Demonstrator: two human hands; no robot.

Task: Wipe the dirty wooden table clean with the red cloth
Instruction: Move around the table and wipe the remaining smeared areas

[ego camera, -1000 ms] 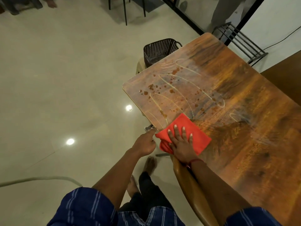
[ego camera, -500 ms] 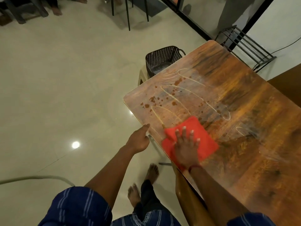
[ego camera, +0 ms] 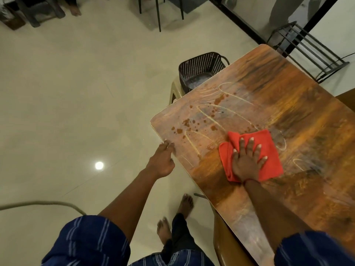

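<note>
Our right hand (ego camera: 246,162) presses flat on the red cloth (ego camera: 269,150), fingers spread. The cloth (bunched at one corner) lies on the wooden surface (ego camera: 297,116), in from its left edge. Our left hand (ego camera: 162,162) touches that edge with loose, straight fingers. Brown stains (ego camera: 187,123) dot the surface's far-left corner.

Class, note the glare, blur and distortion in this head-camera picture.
Head view: round lamp glare on the floor; pale sheen on the wooden table along its near edge; right sleeve blurred, right hand and red cloth sharp; the wide-angle lens stretches the corners.
</note>
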